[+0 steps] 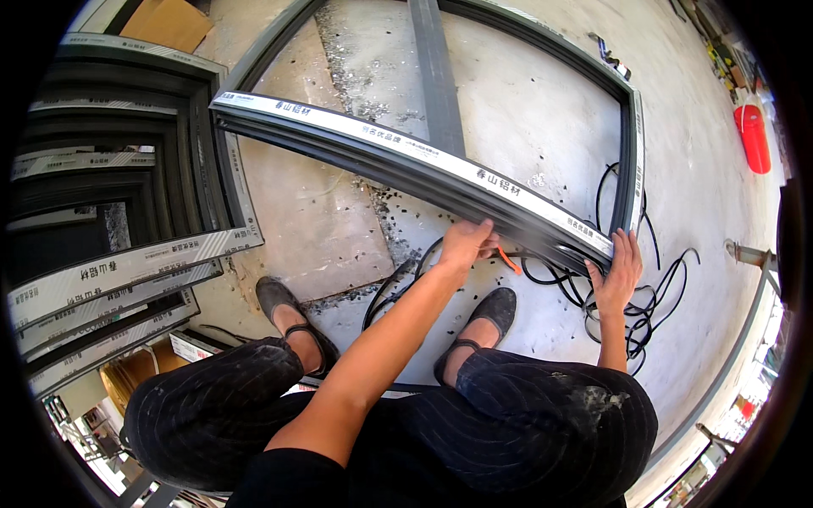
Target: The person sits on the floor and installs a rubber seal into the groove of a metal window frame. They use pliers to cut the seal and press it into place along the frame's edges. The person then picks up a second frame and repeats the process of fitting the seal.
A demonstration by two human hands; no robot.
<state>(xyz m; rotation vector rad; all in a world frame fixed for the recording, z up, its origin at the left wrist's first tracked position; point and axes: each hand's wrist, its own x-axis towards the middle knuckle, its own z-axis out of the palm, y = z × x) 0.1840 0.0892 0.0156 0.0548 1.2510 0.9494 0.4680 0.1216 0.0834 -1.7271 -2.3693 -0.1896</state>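
A dark grey metal window frame (373, 140) with white printed protective tape lies tilted in front of me, a grey crossbar (436, 85) running across its opening. At its near right corner my right hand (616, 278) is closed, fingers over the taped edge and thumb at the near side. My left hand (466, 245) is at the frame's near side, right of its middle, with fingers curled together; what they hold, if anything, is hidden. Just beyond those fingers the frame's dark side looks smeared by motion. A small orange piece (509, 261) shows beside the left hand.
Several similar frames (127, 262) are stacked at the left. Black cable (648, 317) lies in loops on the floor at the right and near my feet. Dark scraps (381, 212) litter the floor beside a flat board (313, 229). A red object (751, 140) stands far right.
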